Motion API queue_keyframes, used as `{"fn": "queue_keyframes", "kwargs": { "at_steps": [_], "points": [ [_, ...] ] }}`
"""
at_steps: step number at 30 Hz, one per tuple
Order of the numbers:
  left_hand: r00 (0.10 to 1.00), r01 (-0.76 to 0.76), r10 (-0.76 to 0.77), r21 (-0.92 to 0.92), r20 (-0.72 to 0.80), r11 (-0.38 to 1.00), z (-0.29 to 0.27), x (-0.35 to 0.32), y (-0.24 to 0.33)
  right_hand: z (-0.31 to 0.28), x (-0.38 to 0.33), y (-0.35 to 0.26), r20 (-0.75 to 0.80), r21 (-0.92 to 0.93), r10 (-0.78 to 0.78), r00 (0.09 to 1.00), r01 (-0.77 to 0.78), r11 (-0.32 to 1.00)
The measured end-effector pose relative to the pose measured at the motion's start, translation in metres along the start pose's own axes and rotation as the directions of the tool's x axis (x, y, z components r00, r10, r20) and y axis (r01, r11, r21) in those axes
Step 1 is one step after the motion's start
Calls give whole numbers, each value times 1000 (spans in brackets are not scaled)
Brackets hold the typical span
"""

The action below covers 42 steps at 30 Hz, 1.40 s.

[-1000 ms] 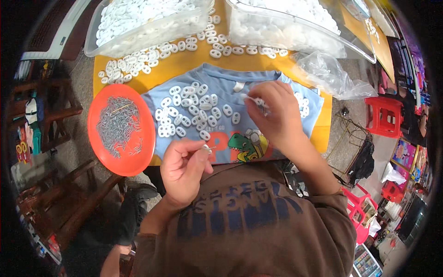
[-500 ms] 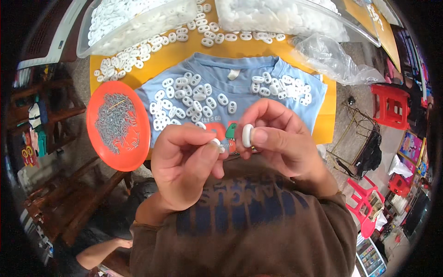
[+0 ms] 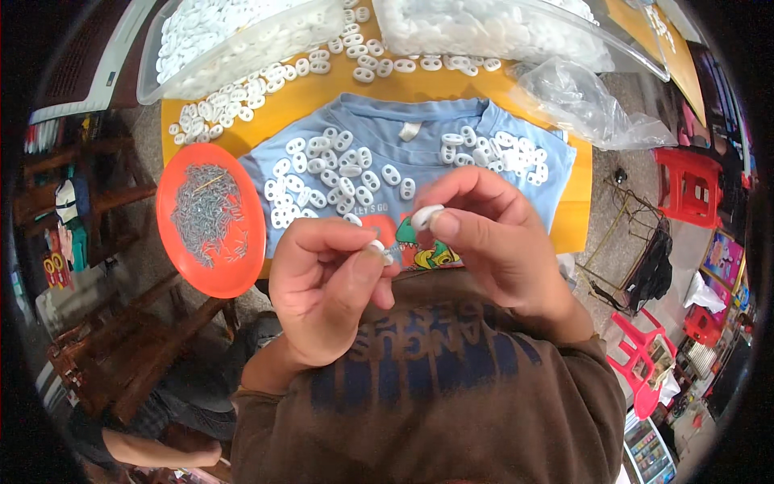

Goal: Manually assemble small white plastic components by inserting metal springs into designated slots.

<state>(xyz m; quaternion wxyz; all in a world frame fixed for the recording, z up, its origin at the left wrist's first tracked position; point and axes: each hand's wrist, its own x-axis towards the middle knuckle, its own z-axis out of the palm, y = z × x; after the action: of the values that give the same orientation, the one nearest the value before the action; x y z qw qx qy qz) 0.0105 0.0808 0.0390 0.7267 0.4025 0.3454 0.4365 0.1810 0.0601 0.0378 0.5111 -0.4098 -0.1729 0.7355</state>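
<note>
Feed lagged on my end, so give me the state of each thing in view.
left hand: pinching small white piece
right hand: pinching white oval piece
orange plate: holding small metal pins
blue shirt: spread flat, white pieces scattered on it
clear bins: full of white pieces

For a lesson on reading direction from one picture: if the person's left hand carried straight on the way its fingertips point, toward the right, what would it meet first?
Most likely the right hand and the white oval piece it pinches; the left hand sits just beside them, though depth is unclear.
</note>
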Motion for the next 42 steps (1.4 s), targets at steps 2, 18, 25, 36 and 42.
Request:
{"fn": "queue_keyframes", "kwargs": {
  "at_steps": [2, 18, 25, 36, 42],
  "points": [
    [1000, 2, -2, 3, -2, 1000, 1, 0, 0, 1, 2, 2, -53, 112, 53, 997, -46, 993],
    [988, -151, 154, 140, -8, 979, 2, -4, -9, 9, 1, 6, -26, 197, 137, 990, -129, 972],
    [992, -120, 123, 145, -12, 982, 0, -7, -10, 13, -4, 10, -57, 112, 0, 998, 6, 994],
    [992, -118, 122, 138, -17, 983, -3, -9, -10, 15, -6, 12, -19, 11, -113, 993, 114, 993],
    [996, -83, 87, 108, -32, 991, -2, -9, -9, 13, -7, 16, 97, 76, -164, 982, 156, 985]
  ]
}}
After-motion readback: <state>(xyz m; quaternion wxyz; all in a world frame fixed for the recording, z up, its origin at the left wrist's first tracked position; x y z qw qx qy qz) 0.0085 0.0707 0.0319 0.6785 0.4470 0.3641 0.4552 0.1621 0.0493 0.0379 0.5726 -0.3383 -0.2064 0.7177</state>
